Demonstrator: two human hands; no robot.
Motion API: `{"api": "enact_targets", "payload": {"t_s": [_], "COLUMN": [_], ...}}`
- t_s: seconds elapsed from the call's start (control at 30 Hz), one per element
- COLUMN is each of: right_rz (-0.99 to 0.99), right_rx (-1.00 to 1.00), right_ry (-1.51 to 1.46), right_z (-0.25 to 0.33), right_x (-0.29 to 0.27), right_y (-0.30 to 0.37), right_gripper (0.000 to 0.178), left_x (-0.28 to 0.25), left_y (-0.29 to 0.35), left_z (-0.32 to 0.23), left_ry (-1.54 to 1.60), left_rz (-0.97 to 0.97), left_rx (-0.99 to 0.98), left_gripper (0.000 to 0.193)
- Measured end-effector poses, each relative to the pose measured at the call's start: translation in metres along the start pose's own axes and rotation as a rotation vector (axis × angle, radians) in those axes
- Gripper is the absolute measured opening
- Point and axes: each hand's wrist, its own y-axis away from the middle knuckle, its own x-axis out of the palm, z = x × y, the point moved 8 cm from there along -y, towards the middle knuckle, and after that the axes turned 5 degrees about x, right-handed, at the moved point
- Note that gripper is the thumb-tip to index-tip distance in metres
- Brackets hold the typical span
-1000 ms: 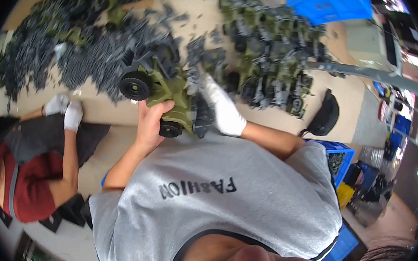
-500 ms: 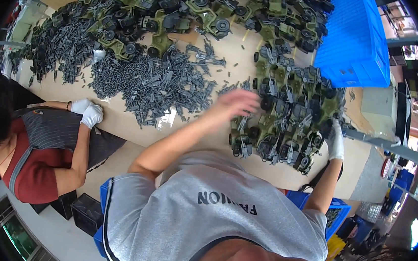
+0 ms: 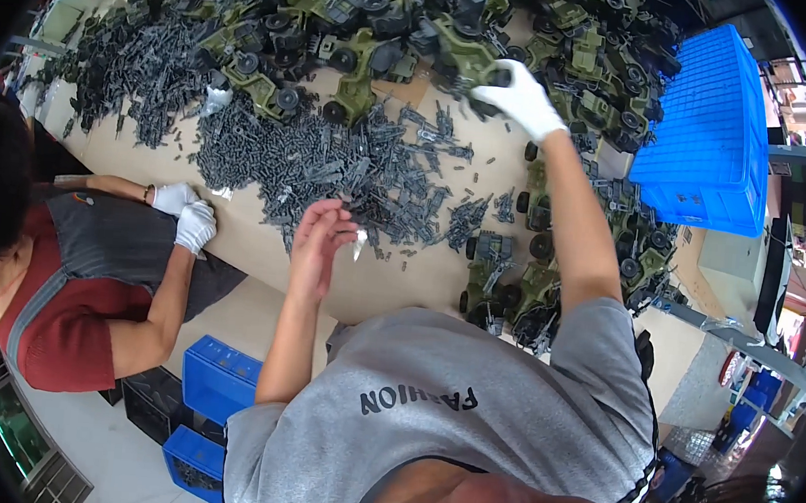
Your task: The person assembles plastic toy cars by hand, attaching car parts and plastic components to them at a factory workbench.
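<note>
My right hand (image 3: 523,103), in a white glove, reaches far across the table and grips the near end of a green toy jeep (image 3: 465,61) with black wheels. My bare left hand (image 3: 320,239) is raised at the near edge of the dark grey parts, fingers curled together. Anything between those fingertips is too small to make out. Behind that hand spreads a heap of small grey plastic pieces (image 3: 272,159), some shaped like toy guns. Below my right forearm stand several toy jeeps (image 3: 491,264) with grey guns mounted, partly hidden by the arm.
More green jeeps (image 3: 362,66) pile up along the far side. A blue crate (image 3: 706,134) stands at the right. On the left, a co-worker's gloved hands (image 3: 190,217) rest at the table edge. Blue bins (image 3: 220,374) sit below the table on the left.
My right hand has moved from the near jeep rows up and left to a jeep in the far pile. My left hand has drawn back left, away from the rows. The view has shifted.
</note>
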Motion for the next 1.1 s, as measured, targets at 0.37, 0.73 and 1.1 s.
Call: {"api": "enact_targets", "payload": {"t_s": [0.37,0.73,1.1], "right_rz": [0.930,0.038,0.515], "right_rx": [-0.505,-0.258,0.003], "right_ry": [0.169,0.847,-1.243], "right_z": [0.106,-0.069,0.001], "right_x": [0.071,0.136,0.090], "right_y": [0.204,0.022,0.246], "right_gripper": [0.068,0.024,0.035], "left_x": [0.072,-0.055,0.064], "left_y": [0.025,0.047,0.048], "left_z": [0.062,0.060,0.034], "left_ry": [-0.373,0.328,0.280], "left_rz": [1.006,0.234,0.169], "left_rx": [-0.716,-0.433,-0.221], "left_gripper": [0.099,0.072,0.035]}}
